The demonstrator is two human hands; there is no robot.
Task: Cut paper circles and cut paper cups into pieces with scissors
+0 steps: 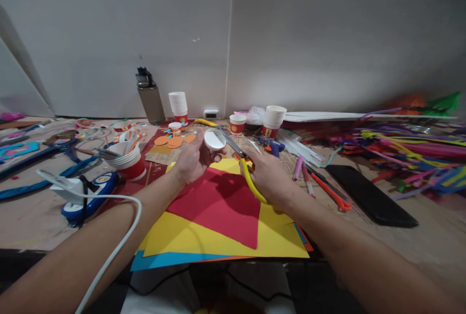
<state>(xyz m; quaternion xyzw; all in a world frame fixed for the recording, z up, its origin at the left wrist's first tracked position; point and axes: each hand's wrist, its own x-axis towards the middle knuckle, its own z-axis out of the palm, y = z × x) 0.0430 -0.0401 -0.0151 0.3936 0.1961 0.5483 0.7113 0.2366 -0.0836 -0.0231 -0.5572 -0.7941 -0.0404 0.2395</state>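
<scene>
My left hand [195, 160] pinches a small round white piece [214, 140], which looks like the base of a paper cup. A pair of scissors [248, 174] with yellow handles is gripped in my right hand [267, 173]. Its metal blades point up and left, with their tips at the white piece. Whether the blades are cutting into it I cannot make out. Below both hands lies a red sheet [222, 207] on top of yellow paper [182, 234], with a blue sheet [160, 260] showing beneath.
Stacked paper cups [177, 105] and more cups [274, 117] stand at the back, near a bottle [151, 98]. At left are a cup of tools [127, 161] and a power strip [91, 195] with a white cable. Rightward lie a phone [371, 195], a red cutter [331, 190] and pipe cleaners [418, 154].
</scene>
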